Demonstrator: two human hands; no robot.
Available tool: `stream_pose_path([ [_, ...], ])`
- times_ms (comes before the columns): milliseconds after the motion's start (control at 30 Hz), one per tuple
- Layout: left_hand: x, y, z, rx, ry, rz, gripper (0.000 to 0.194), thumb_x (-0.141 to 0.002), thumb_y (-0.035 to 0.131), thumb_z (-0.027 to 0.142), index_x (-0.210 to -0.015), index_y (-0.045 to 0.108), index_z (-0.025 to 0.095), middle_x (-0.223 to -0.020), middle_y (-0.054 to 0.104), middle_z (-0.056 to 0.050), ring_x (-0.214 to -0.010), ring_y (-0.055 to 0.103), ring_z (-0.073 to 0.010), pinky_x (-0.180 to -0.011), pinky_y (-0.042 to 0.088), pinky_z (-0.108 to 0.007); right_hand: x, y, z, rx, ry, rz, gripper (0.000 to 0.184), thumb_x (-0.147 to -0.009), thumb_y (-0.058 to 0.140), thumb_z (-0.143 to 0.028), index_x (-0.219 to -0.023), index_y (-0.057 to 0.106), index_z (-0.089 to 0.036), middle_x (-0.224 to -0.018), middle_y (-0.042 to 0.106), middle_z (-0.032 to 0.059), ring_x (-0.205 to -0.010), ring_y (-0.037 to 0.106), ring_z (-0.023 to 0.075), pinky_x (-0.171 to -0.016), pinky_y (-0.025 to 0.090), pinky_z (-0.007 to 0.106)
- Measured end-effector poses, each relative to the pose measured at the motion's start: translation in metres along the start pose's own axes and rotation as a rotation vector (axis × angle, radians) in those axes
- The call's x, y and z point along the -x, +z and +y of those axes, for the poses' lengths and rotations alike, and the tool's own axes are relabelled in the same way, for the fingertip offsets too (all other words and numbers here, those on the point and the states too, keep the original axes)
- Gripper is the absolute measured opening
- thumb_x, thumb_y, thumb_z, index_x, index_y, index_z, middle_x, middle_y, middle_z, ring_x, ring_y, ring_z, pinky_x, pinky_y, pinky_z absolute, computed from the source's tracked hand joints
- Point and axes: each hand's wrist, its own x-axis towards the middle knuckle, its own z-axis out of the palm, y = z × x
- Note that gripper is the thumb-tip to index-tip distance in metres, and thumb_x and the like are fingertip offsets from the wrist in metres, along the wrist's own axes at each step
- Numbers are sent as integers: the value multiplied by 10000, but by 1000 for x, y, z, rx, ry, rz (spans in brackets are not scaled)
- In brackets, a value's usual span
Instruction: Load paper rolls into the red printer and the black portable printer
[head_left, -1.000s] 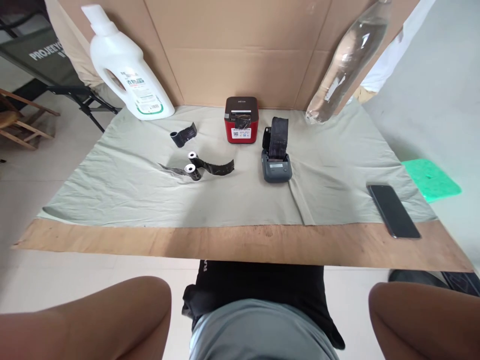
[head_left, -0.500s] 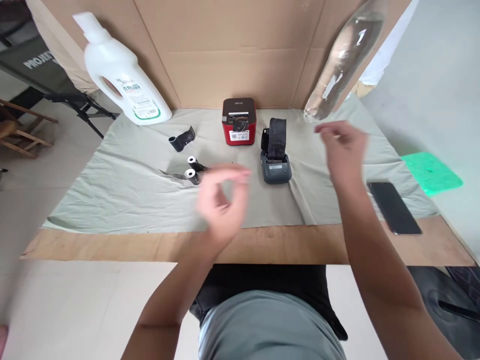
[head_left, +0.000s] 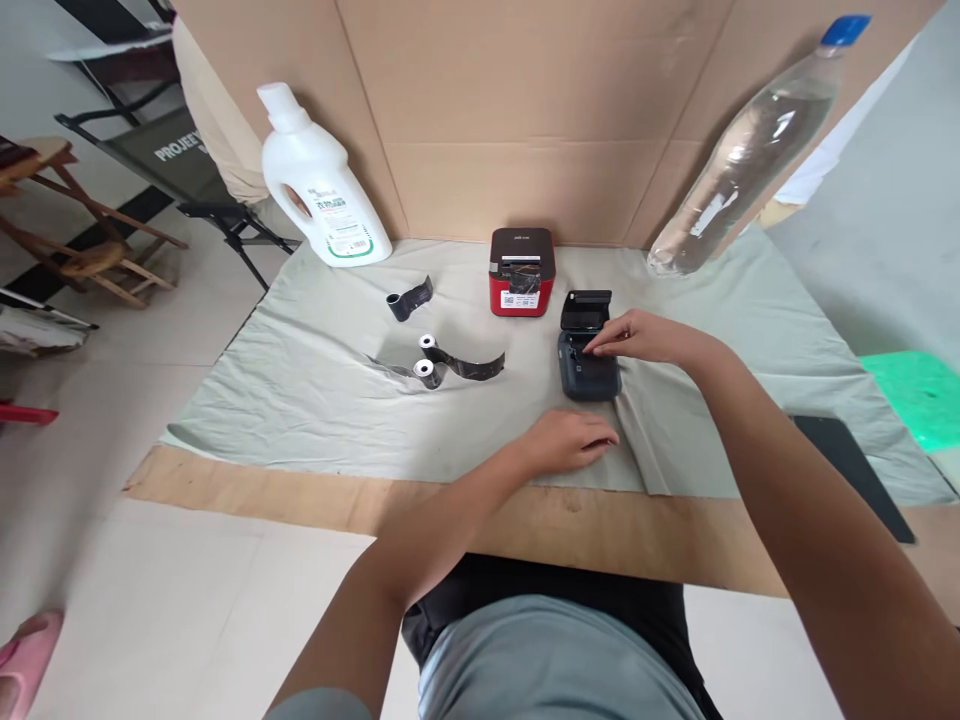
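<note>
A small dark label printer [head_left: 589, 383] stands on the cloth with its lid [head_left: 586, 310] raised. My right hand [head_left: 634, 336] reaches in from the right, its fingertips pressed together at the printer's open compartment. Whether a small thing is pinched there is hidden. Closer to the front edge, my left hand [head_left: 566, 441] rests on the cloth, fingers curled, with nothing visible in it. A roll with a white core [head_left: 427, 374] and a second one [head_left: 427, 343] lie left of centre, black strips trailing from them. Behind them is a dark roll [head_left: 405, 301] with its strip partly unwound.
A red and black printer [head_left: 523, 275] stands at the back middle. A white detergent bottle [head_left: 326, 200] and a clear bottle with a blue cap [head_left: 739, 170] lean against the cardboard [head_left: 525, 190]. The phone [head_left: 855, 470] lies at right, near a green sheet [head_left: 919, 390].
Both hands have come down from the air, the right to the printer, the left onto the cloth. The black strip that stood up from the printer no longer shows. The view has shifted.
</note>
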Motion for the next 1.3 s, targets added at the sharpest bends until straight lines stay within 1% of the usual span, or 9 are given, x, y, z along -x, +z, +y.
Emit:
stream_pose_path([
  [200, -2, 4, -3, -22, -31, -14, 242, -1034, 487, 311, -1124, 703, 248, -1061, 772, 3, -919, 705, -156, -773, 459, -255, -32, 4, -3, 559, 136, 28, 352, -858, 602, -178, -1133, 816, -223, -1086, 799, 66, -984, 710, 266, -822, 509, 334],
  [433, -1, 2, -3, -6, -14, -16, 225, -1013, 522, 280, -1137, 705, 242, -1120, 755, -7, -966, 694, -162, -784, 476, -275, -43, 14, -14, 714, 217, -112, 393, -819, 719, -278, -1206, 769, -229, -1168, 767, 109, -1023, 704, 307, -747, 492, 336],
  [667, -2, 1, -3, 21, 12, 15, 208, -1001, 536, 245, -1117, 706, 218, -1153, 746, -10, -1030, 683, -162, -837, 484, -283, -21, 7, -39, 803, 182, 85, 360, -841, 631, -253, -1187, 722, -207, -1134, 738, 133, -974, 689, 301, -706, 457, 342],
  [833, -3, 1, -1, 23, -35, -4, 202, -992, 547, 240, -1119, 703, 222, -1177, 741, -6, -1055, 683, -163, -815, 488, -278, 0, -11, -67, 611, 130, 305, 211, -773, 628, -317, -940, 692, -206, -867, 703, 77, -773, 629, 243, -633, 417, 330],
  [933, -5, 1, 0, 8, -27, -7, 207, -989, 537, 249, -1107, 705, 221, -1178, 740, 0, -1042, 682, -172, -804, 489, -295, -4, -2, -93, 350, 70, 407, 136, -758, 591, -325, -809, 639, -209, -761, 655, 49, -703, 582, 214, -616, 409, 327],
  [1000, -6, 2, -1, -5, -29, -22, 214, -990, 526, 252, -1104, 704, 223, -1173, 740, -1, -1029, 681, -177, -799, 491, -306, -16, 12, -112, 141, 20, 444, 146, -754, 556, -302, -828, 635, -204, -766, 652, 38, -704, 581, 204, -623, 421, 318],
  [1100, -6, 4, -3, -12, -19, -37, 217, -991, 517, 248, -1110, 695, 219, -1156, 740, -7, -1043, 680, -184, -812, 491, -311, -39, 35, -140, -111, -24, 437, 309, -755, 547, -271, -1032, 668, -211, -744, 645, 9, -670, 585, 189, -626, 444, 312],
  [1233, -5, 6, -5, -1, 21, 4, 205, -990, 506, 246, -1062, 693, 202, -1136, 741, -19, -1036, 687, -205, -788, 485, -322, -74, 57, -164, -280, -63, 331, 321, -786, 548, -261, -1079, 676, -241, -717, 623, -10, -577, 578, 170, -591, 441, 314],
  [1300, -5, 5, -4, -12, 9, 17, 201, -988, 501, 252, -997, 693, 191, -1104, 745, -34, -997, 694, -221, -749, 480, -329, -92, 65, -169, -313, -61, 359, 288, -795, 562, -258, -1073, 636, -238, -759, 649, -4, -603, 623, 182, -597, 452, 311],
])
